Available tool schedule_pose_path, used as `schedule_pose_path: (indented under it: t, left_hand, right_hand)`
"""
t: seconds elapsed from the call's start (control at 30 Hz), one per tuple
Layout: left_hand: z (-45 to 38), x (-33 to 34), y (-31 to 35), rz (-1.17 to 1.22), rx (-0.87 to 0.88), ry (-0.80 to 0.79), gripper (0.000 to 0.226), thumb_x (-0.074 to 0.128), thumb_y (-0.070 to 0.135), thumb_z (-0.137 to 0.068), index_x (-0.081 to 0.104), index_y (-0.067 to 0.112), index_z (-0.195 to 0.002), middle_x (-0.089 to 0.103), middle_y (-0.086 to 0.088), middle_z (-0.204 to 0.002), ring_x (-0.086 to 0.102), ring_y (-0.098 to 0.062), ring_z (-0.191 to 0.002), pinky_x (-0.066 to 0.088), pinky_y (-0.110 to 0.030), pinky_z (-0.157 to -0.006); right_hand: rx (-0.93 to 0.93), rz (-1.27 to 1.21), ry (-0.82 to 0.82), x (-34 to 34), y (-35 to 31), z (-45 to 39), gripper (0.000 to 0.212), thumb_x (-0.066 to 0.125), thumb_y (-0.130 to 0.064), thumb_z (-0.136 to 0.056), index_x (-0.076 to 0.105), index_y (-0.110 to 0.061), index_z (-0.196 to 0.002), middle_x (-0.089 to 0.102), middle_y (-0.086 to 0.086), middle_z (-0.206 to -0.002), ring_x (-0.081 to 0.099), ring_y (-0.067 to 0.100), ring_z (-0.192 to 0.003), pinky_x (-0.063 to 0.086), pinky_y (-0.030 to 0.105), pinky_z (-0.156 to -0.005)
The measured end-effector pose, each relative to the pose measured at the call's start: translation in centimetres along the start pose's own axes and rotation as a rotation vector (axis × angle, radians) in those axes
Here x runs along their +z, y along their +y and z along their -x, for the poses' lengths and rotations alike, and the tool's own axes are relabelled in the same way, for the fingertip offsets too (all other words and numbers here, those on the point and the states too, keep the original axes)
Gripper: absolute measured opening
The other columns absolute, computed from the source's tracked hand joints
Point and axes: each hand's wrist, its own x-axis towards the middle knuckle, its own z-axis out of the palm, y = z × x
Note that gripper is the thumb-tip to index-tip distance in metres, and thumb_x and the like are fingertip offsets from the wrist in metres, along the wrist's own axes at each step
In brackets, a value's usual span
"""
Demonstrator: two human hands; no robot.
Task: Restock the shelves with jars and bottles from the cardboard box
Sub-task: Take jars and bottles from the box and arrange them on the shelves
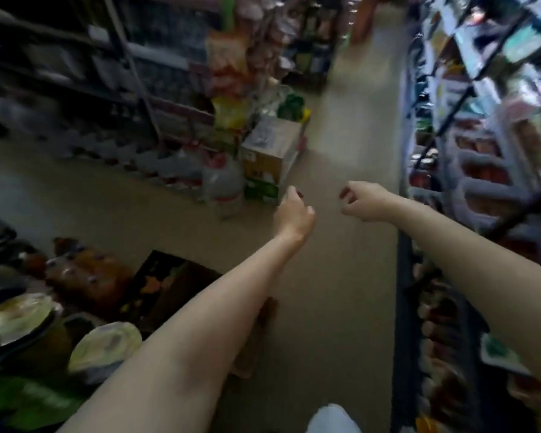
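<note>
While blurred, hands [294, 210] loosely curled, boxy cardboard box [270, 151].

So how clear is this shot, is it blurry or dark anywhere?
Head view: dim overall, with motion blur smearing the shelves on the right and the goods at lower left. The left hand, right hand and cardboard box are soft but recognisable. Wide-angle distortion tilts the shelving.

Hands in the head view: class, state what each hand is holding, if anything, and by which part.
Nothing is held. The left hand and the right hand both reach out over the aisle floor with loosely curled fingers, empty.
</note>
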Motion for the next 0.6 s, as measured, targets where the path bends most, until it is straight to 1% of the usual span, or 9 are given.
schedule_pose_path:
  t: [0.07,0.13,0.23,0.3,0.37,0.4,0.47,0.53,0.6]
  left_hand:
    - [-4.4,-2.5,-1.8,0.01,-0.095,0.059,0.026,0.048,0.013,-0.09,0.045,0.007,-0.115,0.058,-0.014,-0.115,0.056,-0.032,-0.104,0.043,-0.033,-0.084]
    - [-8.7,-4.3,-4.0,-0.046,-0.123,0.07,0.026,0.048,0.015,-0.09,0.044,0.009,-0.116,0.054,-0.013,-0.116,0.054,-0.032,-0.105,0.044,-0.036,-0.087]
    - [-15.3,-5.8,-8.8,-0.269,-0.153,0.02,0.029,0.047,0.019,-0.091,0.048,0.015,-0.12,0.047,-0.012,-0.124,0.049,-0.032,-0.113,0.041,-0.043,-0.098]
    - [-19.1,-6.6,-12.9,-0.303,-0.312,0.002,0.035,0.045,0.022,-0.093,0.046,0.017,-0.128,0.047,-0.009,-0.13,0.046,-0.03,-0.119,0.036,-0.045,-0.102]
    - [-21.3,-7.2,-17.5,-0.198,-0.549,0.014,0.043,0.042,0.024,-0.096,0.037,0.015,-0.138,0.044,-0.007,-0.138,0.046,-0.028,-0.123,0.038,-0.043,-0.104]
    - [-21.6,-7.5,-19.7,-0.158,-0.669,0.014,0.043,0.041,0.025,-0.097,0.036,0.014,-0.138,0.044,-0.007,-0.137,0.047,-0.028,-0.122,0.04,-0.041,-0.102]
    - [-21.5,-8.5,-23.6,-0.143,-0.859,0.023,0.035,0.038,0.026,-0.098,0.044,0.014,-0.131,0.05,-0.01,-0.13,0.051,-0.029,-0.114,0.043,-0.038,-0.094]
    - [-20.8,-10.0,-26.5,-0.1,-0.998,0.085,0.029,0.038,0.026,-0.097,0.052,0.016,-0.121,0.055,-0.01,-0.12,0.052,-0.03,-0.11,0.043,-0.034,-0.088]
    - [-19.9,-11.3,-29.1,-0.017,-1.084,0.188,0.024,0.039,0.027,-0.097,0.055,0.019,-0.114,0.058,-0.007,-0.116,0.054,-0.029,-0.107,0.045,-0.036,-0.091]
  right_hand:
    - [-0.107,0.126,-0.021,0.0,-2.6,-4.7,0.037,0.053,-0.017,-0.091,0.05,-0.006,-0.126,0.054,0.015,-0.129,0.05,0.03,-0.118,0.039,0.03,-0.092]
    - [-0.217,0.213,-0.061,1.2,-5.0,-9.8,0.036,0.054,-0.018,-0.09,0.051,-0.006,-0.125,0.054,0.015,-0.127,0.05,0.03,-0.117,0.039,0.03,-0.093]
    - [-0.388,0.32,-0.185,4.8,-8.2,-18.2,0.04,0.054,-0.02,-0.091,0.048,-0.01,-0.129,0.052,0.013,-0.127,0.05,0.028,-0.116,0.04,0.03,-0.092]
    - [-0.468,0.376,-0.334,7.5,-10.0,-24.0,0.042,0.055,-0.022,-0.091,0.046,-0.011,-0.131,0.05,0.011,-0.129,0.049,0.025,-0.117,0.04,0.029,-0.093]
    - [-0.489,0.403,-0.499,9.8,-11.3,-30.0,0.041,0.055,-0.022,-0.092,0.046,-0.012,-0.131,0.05,0.009,-0.13,0.05,0.023,-0.117,0.041,0.028,-0.093]
    - [-0.489,0.429,-0.568,10.7,-11.9,-32.6,0.041,0.055,-0.022,-0.092,0.046,-0.013,-0.131,0.051,0.008,-0.13,0.05,0.022,-0.118,0.042,0.028,-0.094]
    - [-0.479,0.485,-0.632,12.1,-13.3,-37.2,0.039,0.054,-0.021,-0.093,0.048,-0.011,-0.13,0.053,0.008,-0.13,0.052,0.022,-0.117,0.043,0.028,-0.094]
    - [-0.476,0.523,-0.665,13.4,-15.7,-40.8,0.036,0.053,-0.02,-0.093,0.053,-0.007,-0.126,0.056,0.011,-0.127,0.055,0.025,-0.114,0.045,0.031,-0.092]
    - [-0.493,0.531,-0.731,15.2,-18.8,-43.0,0.032,0.053,-0.016,-0.093,0.057,-0.001,-0.12,0.06,0.017,-0.122,0.059,0.03,-0.107,0.048,0.034,-0.089]
